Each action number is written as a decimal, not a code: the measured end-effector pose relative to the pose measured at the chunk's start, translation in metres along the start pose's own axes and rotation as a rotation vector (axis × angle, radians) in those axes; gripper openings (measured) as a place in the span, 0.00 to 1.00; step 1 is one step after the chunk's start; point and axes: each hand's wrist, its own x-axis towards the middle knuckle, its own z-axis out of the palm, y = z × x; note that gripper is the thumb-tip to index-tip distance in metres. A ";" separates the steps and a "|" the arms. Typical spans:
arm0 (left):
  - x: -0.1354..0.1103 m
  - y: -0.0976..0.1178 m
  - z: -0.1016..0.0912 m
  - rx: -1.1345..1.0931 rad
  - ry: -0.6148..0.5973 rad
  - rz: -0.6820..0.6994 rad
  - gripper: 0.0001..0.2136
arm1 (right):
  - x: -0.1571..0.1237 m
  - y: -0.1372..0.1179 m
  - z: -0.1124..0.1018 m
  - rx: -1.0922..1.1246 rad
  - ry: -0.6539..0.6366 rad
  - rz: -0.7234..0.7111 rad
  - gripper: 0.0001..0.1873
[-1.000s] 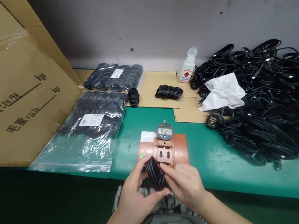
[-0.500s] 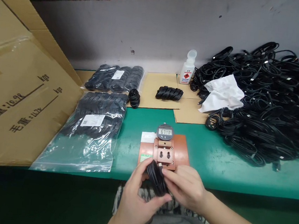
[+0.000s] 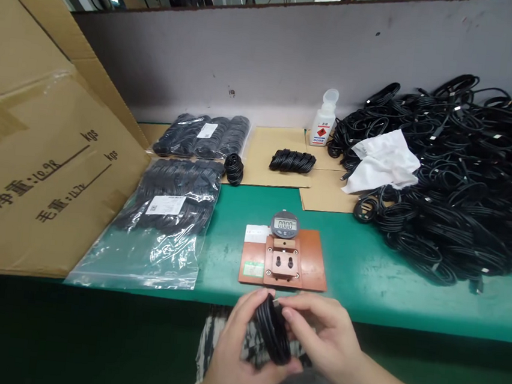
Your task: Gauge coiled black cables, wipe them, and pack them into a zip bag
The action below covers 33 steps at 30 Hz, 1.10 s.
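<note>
My left hand (image 3: 241,347) grips a coiled black cable (image 3: 273,332), thumb below and fingers above, just off the table's front edge. At the coil's upper right side, my right hand (image 3: 324,331) pinches the cable's plug, whose metal tip shows between the fingers. Beyond both hands a brown measuring fixture (image 3: 284,262) lies on the green table. Its round digital gauge (image 3: 285,224) reads 0.000.
A large heap of black cables (image 3: 453,217) covers the right side, with a white cloth (image 3: 383,162) on it. A white bottle (image 3: 324,120) stands at the back. Bagged coils (image 3: 184,185) and a cardboard box (image 3: 58,179) are at left. Loose coils (image 3: 292,160) lie on cardboard.
Both hands have drawn back from the fixture toward my body with the cable. The gauge display has gone from about 6.711 to 0.000. The view has shifted slightly.
</note>
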 end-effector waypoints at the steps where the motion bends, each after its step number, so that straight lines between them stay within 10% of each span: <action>1: 0.000 0.000 0.000 -0.010 -0.007 -0.010 0.39 | -0.001 -0.002 0.002 0.002 0.014 -0.001 0.08; 11: 0.021 0.032 -0.011 -0.188 0.022 -0.137 0.41 | -0.006 0.008 -0.017 0.033 0.158 0.025 0.05; 18: 0.144 0.084 -0.072 0.438 0.038 0.054 0.36 | 0.015 0.032 -0.060 -0.090 0.341 0.160 0.12; 25: 0.299 0.082 -0.096 0.841 -0.034 0.107 0.33 | 0.021 0.024 -0.056 -0.065 0.223 0.210 0.19; 30: 0.327 0.064 -0.095 0.895 -0.137 0.110 0.21 | 0.020 0.025 -0.056 -0.068 0.209 0.204 0.19; 33: 0.318 0.062 -0.092 0.902 -0.126 0.137 0.30 | 0.022 0.028 -0.056 -0.079 0.194 0.168 0.19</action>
